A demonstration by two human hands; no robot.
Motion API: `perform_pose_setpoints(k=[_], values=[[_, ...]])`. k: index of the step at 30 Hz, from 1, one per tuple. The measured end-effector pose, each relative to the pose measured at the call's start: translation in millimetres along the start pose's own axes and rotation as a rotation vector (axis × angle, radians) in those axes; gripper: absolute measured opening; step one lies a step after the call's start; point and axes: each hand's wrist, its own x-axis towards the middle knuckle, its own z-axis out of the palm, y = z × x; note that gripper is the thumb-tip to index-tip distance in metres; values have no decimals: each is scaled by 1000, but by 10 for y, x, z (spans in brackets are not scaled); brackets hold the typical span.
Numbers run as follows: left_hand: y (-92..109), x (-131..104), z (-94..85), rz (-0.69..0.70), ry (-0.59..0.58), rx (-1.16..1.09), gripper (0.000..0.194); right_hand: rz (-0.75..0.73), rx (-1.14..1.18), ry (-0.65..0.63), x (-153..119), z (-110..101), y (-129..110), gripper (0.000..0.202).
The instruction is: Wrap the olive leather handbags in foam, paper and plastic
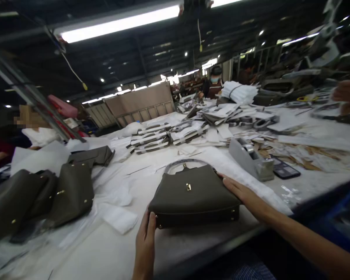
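A dark olive handbag (192,198) lies on the white table near its front edge, its base toward me and its wrapped handle (177,165) pointing away. A gold clasp (188,187) shows on its upper face. My left hand (146,233) grips the near left corner, thumb on top by the gold studs. My right hand (239,190) holds the bag's right side, with its fingers along the edge. Parts of the fingers of both hands are hidden by the bag.
More olive bags (72,194) lie at the left. A tape dispenser (251,159) and a phone (284,168) are right of the bag. Wrapped pieces (151,138) are stacked behind. Another person's hand (348,95) shows at far right; a person sits at far left.
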Motion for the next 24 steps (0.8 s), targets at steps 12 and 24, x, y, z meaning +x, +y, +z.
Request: perform_pose_setpoints(k=[12,24], values=[[779,267,-21,870,-641,982,90,-858,-799,-306,-95,318,-484,84],[146,112,67,1065,-547,1043,66,-747,-593,-508,-101,490,110,71]])
